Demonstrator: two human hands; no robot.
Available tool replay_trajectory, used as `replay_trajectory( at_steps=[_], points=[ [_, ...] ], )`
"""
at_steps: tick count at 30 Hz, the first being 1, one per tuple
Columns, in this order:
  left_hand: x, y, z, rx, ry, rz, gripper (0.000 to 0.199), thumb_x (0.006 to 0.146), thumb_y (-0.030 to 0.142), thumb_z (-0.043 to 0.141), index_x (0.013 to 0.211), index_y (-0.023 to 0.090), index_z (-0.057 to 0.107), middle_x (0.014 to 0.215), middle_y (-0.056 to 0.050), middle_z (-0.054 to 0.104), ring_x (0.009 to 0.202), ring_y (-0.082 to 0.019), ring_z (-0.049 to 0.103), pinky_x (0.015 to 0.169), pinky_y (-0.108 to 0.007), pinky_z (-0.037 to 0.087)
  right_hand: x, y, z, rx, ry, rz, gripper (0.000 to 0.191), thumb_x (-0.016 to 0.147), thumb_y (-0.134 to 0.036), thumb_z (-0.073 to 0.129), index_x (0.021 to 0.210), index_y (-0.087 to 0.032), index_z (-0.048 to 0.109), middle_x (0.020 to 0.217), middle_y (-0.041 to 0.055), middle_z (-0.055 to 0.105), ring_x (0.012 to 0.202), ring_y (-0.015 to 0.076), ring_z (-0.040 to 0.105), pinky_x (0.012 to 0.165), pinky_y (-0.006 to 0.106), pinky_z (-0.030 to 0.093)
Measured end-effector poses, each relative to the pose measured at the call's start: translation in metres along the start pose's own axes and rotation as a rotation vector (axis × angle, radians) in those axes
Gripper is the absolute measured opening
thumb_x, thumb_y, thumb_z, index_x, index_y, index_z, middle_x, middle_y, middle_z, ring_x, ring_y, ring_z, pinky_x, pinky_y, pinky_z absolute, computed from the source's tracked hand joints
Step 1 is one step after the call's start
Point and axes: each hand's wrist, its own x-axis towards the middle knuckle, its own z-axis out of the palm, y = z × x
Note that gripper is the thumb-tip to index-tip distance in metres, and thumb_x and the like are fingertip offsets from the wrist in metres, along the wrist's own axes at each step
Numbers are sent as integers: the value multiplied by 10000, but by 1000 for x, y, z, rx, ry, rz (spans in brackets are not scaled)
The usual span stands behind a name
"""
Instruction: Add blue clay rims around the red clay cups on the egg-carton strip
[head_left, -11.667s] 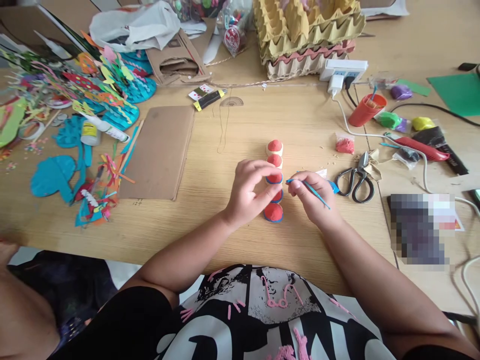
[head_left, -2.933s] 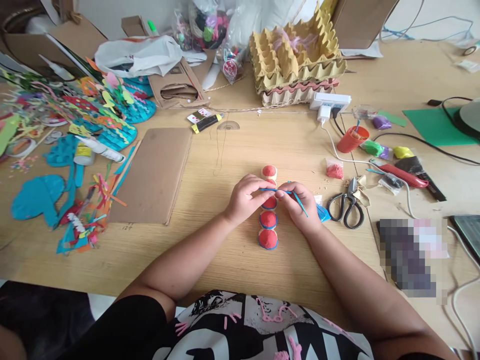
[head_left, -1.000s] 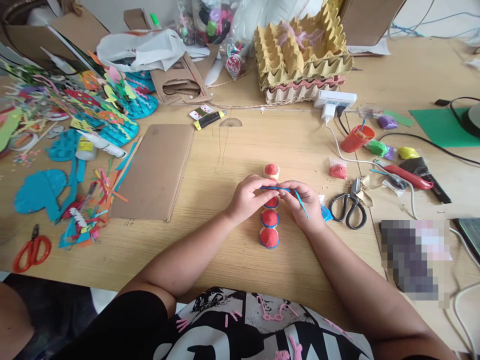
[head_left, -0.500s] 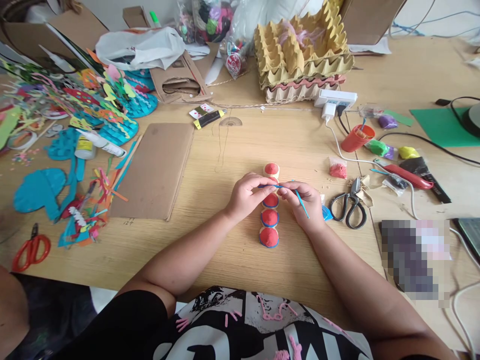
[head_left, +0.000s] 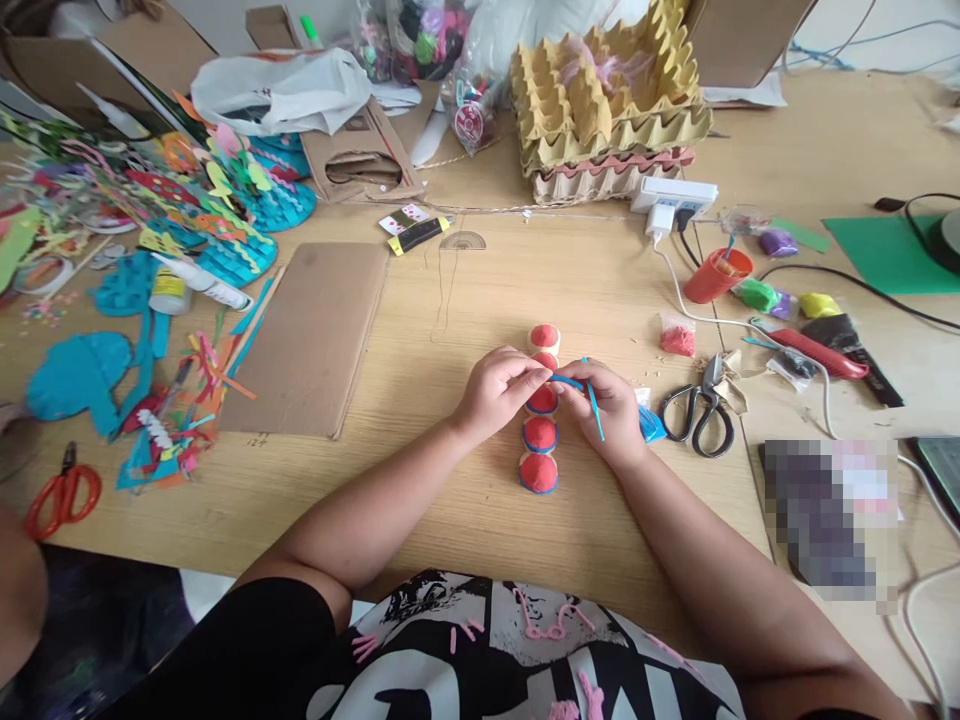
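A thin strip of blue clay [head_left: 568, 381] stretches between my two hands, above a row of egg-carton cups. My left hand [head_left: 501, 392] pinches its left end between thumb and fingertips. My right hand [head_left: 611, 408] is closed on the strip's other end and also keeps a slim light-blue stick tool [head_left: 595, 408] among its fingers. Below lie several cups joined in a line, topped with red clay; the front cup [head_left: 538, 472] and the ones just behind it have blue rims. The far cup [head_left: 544, 338] shows a pale rim. My fingers partly cover the middle cups.
Black-handled scissors [head_left: 697, 408], a bag of red clay [head_left: 677, 336] and an orange cup [head_left: 718, 276] stand to the right. A cardboard sheet [head_left: 304, 340] and paper scraps lie left. Egg trays [head_left: 607, 140] are stacked behind. Another person's limb [head_left: 19, 600] shows at lower left.
My hands have moved slightly apart, so more of the blue strip shows between them, now slightly bowed. The light-blue stick has turned more upright in my right hand.
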Motion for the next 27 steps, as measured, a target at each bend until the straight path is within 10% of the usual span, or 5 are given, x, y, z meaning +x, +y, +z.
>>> replay_trajectory(
  at_steps=[12,27],
  points=[
    [-2,1,2,-21,34,-9,64,918,263,734,936,212,768,936,-27,801,802,-135,672,798,-300,549,0,3,1,166,63,108,180,837,-388,821,963,-276,758,910,-8,766,802,139,691,755,276,563],
    [-2,-1,-1,-24,28,-66,273,951,445,683,841,220,791,813,-24,786,755,-148,670,749,-309,514,0,3,0,115,84,132,269,848,-492,783,787,-234,740,735,-9,699,673,132,591,682,292,483]
  ],
)
